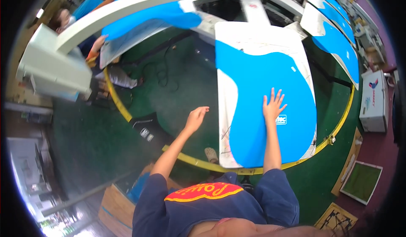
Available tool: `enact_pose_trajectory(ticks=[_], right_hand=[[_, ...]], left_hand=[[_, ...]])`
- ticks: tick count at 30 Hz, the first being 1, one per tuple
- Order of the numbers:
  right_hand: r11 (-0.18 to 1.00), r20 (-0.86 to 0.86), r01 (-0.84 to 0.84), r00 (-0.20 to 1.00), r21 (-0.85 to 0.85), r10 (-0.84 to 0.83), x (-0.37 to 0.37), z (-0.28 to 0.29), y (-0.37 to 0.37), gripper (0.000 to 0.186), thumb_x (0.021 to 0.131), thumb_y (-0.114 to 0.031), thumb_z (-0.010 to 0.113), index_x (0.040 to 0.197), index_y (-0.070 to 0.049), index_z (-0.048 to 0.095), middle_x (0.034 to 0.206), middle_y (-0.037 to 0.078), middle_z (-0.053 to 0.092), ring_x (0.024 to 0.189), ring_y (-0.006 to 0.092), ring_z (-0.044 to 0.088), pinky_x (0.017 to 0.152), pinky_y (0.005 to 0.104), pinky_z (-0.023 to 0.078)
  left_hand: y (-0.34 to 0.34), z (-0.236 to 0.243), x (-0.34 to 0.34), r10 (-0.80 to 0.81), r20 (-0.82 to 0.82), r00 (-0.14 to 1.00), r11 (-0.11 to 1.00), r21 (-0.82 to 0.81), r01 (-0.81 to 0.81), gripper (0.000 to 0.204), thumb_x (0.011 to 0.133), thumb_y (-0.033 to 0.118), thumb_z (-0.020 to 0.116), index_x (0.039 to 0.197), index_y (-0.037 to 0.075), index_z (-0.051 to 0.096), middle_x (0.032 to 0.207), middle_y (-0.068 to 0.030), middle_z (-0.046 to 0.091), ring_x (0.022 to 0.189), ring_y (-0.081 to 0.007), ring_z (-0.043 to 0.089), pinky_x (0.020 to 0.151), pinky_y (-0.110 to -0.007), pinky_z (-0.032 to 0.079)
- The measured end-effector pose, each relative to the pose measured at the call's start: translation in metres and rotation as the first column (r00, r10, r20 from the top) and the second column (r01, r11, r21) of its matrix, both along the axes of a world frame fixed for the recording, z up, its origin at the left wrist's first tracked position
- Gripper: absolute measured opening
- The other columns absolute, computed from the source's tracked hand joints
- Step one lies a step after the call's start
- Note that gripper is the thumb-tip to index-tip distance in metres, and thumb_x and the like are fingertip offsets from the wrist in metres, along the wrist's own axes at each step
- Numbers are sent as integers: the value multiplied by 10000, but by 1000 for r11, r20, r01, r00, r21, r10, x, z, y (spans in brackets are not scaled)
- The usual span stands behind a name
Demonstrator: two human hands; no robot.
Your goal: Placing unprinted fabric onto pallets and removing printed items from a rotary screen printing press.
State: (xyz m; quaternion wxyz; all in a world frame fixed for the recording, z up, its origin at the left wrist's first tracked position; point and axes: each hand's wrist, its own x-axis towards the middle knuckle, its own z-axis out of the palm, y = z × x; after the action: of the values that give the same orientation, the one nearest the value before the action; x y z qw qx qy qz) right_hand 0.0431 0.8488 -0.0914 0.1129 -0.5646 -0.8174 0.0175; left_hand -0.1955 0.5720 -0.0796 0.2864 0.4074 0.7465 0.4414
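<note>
A blue fabric cut piece [270, 84] with curved edges lies flat on a white platen board [247, 33] in front of me. My right hand [274, 106] rests on the blue fabric with its fingers spread, just above a small white printed mark. My left hand [196, 117] hangs in the air left of the board, over the green floor. Its fingers are loosely curled together, and nothing shows in them. Below that hand, a black fabric piece [149, 128] with a white print drapes over a yellow curved rail [192, 160].
A pale machine arm [139, 6] arches across the upper left. Beyond it a co-worker [95, 46] handles another board with blue fabric [148, 19]. More boards with blue pieces [336, 38] stand at the right. A white box [374, 101] and a framed screen [361, 182] are at far right.
</note>
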Motion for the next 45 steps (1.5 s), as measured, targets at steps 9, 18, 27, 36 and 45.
enact_pose_trajectory(ticks=[9,18,27,36,45], right_hand=[[999,-7,53,999,13,-52,4,4,0,592,873,-475,458,1412,-283,307,1516,75,142,1389,307,132,1047,622,23],[1000,-55,16,998,-17,-17,9,7,4,598,871,-494,448,1413,-290,301,1508,78,166,1389,313,125,1048,620,10],[958,-765,-238,644,-162,30,60,10,61,500,882,-223,525,1363,-218,392,1468,117,259,1340,312,256,1082,453,211],[912,-63,-402,911,77,407,104,200,19,602,649,108,490,1167,-192,548,1198,119,534,1136,313,480,988,432,332],[734,-559,-627,522,261,645,82,356,-125,352,652,109,478,930,-74,594,827,165,637,804,328,638,688,344,484]], left_hand=[[203,-56,-62,73,968,238,996,-59,-65,1058,720,848,174,1372,31,339,1354,-160,424,1212,-329,427,1022,-459,325],[265,-28,-105,177,640,748,906,191,-378,568,965,406,383,1353,-6,327,1324,-137,450,1189,-247,457,1018,-361,340],[175,175,47,-516,738,435,789,607,-94,516,990,327,304,1380,-10,270,1417,-138,331,1318,-252,302,1095,-403,213],[-37,218,101,-720,569,396,614,789,-19,522,947,349,416,1353,27,348,1370,-152,393,1291,-307,340,1086,-475,200],[-227,276,109,-548,612,570,371,789,-491,552,909,454,463,1328,99,408,1359,-94,430,1258,-327,381,1061,-533,253]])
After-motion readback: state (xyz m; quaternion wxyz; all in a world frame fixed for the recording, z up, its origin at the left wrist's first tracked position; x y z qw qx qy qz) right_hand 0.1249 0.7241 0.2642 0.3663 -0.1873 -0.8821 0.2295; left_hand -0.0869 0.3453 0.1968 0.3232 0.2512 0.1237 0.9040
